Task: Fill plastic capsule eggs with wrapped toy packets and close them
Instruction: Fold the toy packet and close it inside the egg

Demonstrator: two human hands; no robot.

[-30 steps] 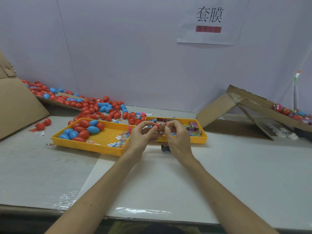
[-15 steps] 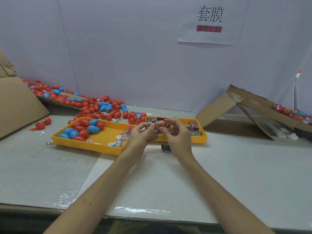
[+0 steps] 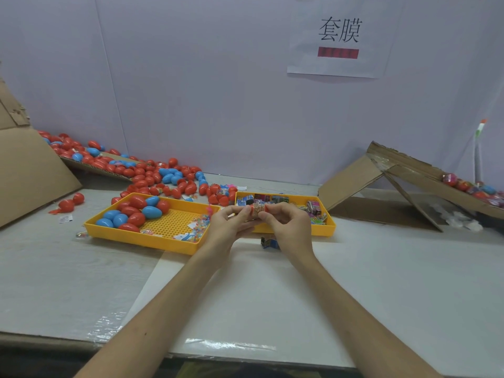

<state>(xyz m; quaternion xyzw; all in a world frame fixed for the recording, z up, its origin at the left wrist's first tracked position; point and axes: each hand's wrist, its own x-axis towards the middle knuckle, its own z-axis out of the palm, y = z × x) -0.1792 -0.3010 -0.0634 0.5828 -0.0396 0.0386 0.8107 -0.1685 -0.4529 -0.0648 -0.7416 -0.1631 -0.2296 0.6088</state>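
Nearer me than both hands I see open tabletop (image 3: 245,301). Just beyond my left hand (image 3: 228,227) sits one yellow tray (image 3: 141,239), and beyond my right hand (image 3: 289,227) another tray (image 3: 326,227). A loose packet (image 3: 270,243) lies beneath the right.

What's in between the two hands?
In the head view, a small patterned packet sits between the left hand and the right hand. Both pinch it with their fingertips.
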